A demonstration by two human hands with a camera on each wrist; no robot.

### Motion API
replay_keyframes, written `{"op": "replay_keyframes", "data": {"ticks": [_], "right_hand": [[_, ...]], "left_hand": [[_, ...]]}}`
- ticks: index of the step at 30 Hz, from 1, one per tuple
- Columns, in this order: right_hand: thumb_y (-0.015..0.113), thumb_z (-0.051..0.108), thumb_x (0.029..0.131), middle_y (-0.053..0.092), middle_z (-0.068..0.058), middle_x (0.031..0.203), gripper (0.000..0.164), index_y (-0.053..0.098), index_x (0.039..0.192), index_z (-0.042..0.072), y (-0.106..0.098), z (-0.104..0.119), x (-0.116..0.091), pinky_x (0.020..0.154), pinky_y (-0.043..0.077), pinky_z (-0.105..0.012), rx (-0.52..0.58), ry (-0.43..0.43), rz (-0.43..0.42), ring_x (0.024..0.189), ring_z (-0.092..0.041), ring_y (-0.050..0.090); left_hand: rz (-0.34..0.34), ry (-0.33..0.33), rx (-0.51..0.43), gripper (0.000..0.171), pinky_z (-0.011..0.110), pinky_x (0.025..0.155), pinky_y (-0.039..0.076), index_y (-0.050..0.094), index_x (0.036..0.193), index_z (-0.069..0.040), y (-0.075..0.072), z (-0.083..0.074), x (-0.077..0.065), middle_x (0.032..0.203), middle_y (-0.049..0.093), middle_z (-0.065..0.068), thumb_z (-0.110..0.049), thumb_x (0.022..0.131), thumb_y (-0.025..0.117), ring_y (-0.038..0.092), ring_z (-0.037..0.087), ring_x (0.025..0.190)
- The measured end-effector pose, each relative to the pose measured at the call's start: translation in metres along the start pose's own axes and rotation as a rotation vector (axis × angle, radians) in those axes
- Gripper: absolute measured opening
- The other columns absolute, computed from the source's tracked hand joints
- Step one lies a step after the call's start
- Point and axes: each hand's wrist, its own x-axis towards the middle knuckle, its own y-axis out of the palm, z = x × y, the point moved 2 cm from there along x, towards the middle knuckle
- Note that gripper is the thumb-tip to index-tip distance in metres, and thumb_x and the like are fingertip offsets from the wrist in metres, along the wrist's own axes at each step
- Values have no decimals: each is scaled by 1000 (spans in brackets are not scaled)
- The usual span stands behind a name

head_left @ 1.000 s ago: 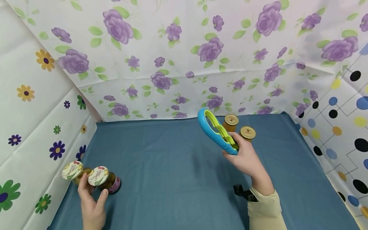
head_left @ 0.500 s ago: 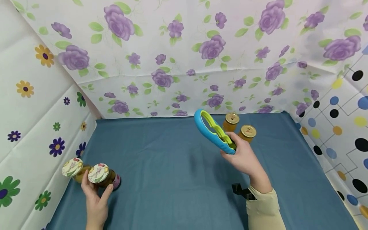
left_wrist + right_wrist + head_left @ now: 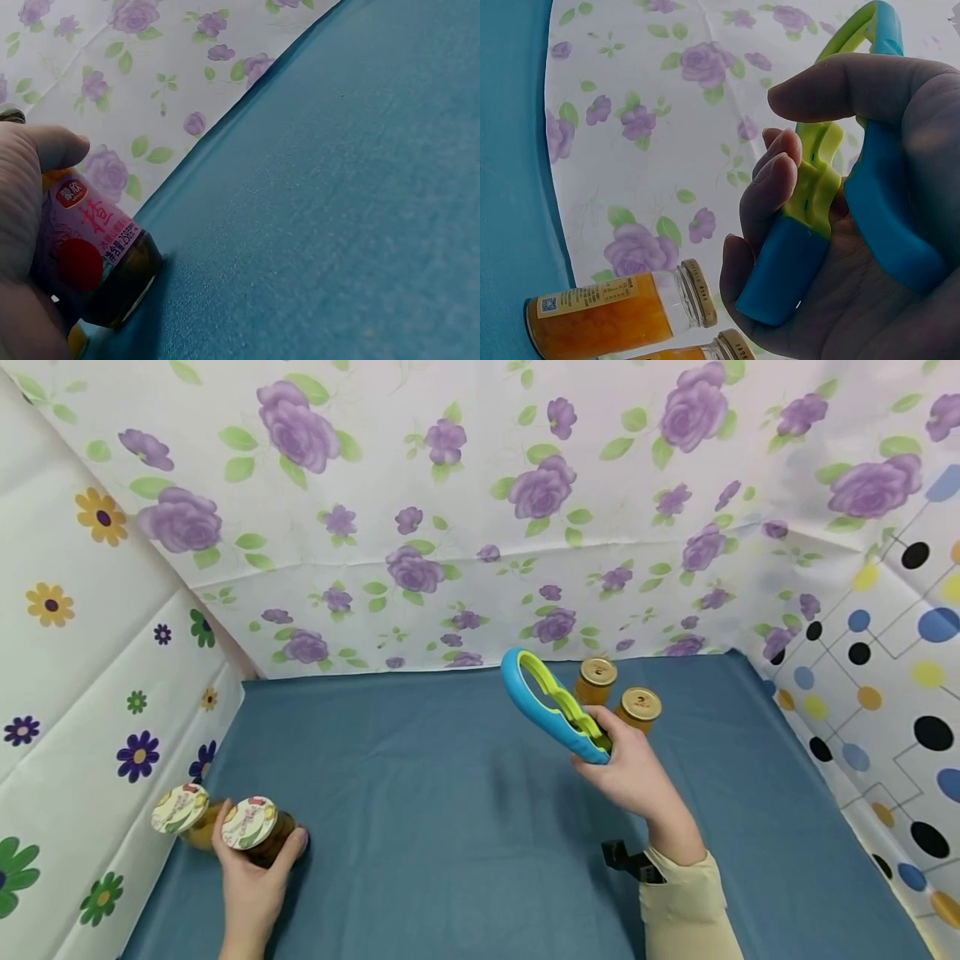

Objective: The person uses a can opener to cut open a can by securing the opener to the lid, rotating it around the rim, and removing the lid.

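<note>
My left hand point(image 3: 251, 885) grips a dark jar point(image 3: 250, 823) with a patterned white lid at the table's left side. Thumb and fingers lie on opposite sides of it, and the pink label point(image 3: 90, 232) shows in the left wrist view. Just left of this one stands a similar jar point(image 3: 180, 808) with yellowish contents. Over on the right, my right hand point(image 3: 630, 772) holds a blue and lime-green jar opener point(image 3: 551, 728) raised above the table. The right wrist view shows the fingers wrapped around its two handles point(image 3: 892, 202), which stand apart.
Two gold-lidded jars with orange contents, one farther back point(image 3: 596, 675) and one nearer point(image 3: 640, 706), stand behind my right hand. Blue cloth point(image 3: 420, 793) covers the table. Patterned sheets hang at the back point(image 3: 322, 610), left and right.
My left thumb has come in against the dark jar's right side, so the hand now grips it. My right hand with the jar opener has drifted slightly left.
</note>
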Motion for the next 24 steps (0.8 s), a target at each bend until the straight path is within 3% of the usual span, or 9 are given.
{"op": "replay_keyframes", "data": {"ticks": [3,8,11,16,21,24], "right_hand": [[74,13,85,60,-7,96,56,52,136,16,1,0,0,63,43,-40,-4,-3,-2,76,-25,51],[74,13,85,60,-7,95,56,52,136,16,0,-1,0,63,43,-40,-7,-9,-7,75,-24,51],[74,13,85,61,-7,96,56,52,136,16,-1,-1,1,63,43,-40,-10,-14,-10,75,-24,51],[74,14,85,61,-7,97,56,51,137,16,-3,0,2,63,43,-40,-12,-12,-8,75,-24,51],[74,14,86,61,-7,95,56,51,137,15,-1,-1,1,62,43,-39,4,-20,0,73,-24,51],[73,13,86,61,-6,94,56,51,137,16,1,-1,0,61,43,-39,19,-26,5,72,-24,51]], "left_hand": [[-29,-18,-21,100,9,89,35,17,154,-35,2,3,2,138,40,3,-7,82,81,41,19,122],[-31,35,74,86,9,85,39,38,147,-20,4,8,4,123,59,0,-8,77,85,53,6,108],[-28,55,117,77,11,83,41,46,142,-14,5,9,7,118,61,2,-10,76,86,55,4,101],[-40,-17,208,79,27,91,42,42,143,-17,8,5,7,119,56,-1,-24,78,86,52,5,103],[-31,-49,222,78,24,90,43,42,144,-19,8,4,7,119,58,1,-28,79,85,53,7,104],[-31,-69,245,79,30,94,43,42,143,-18,5,5,7,121,58,4,-31,79,85,53,10,105]]}}
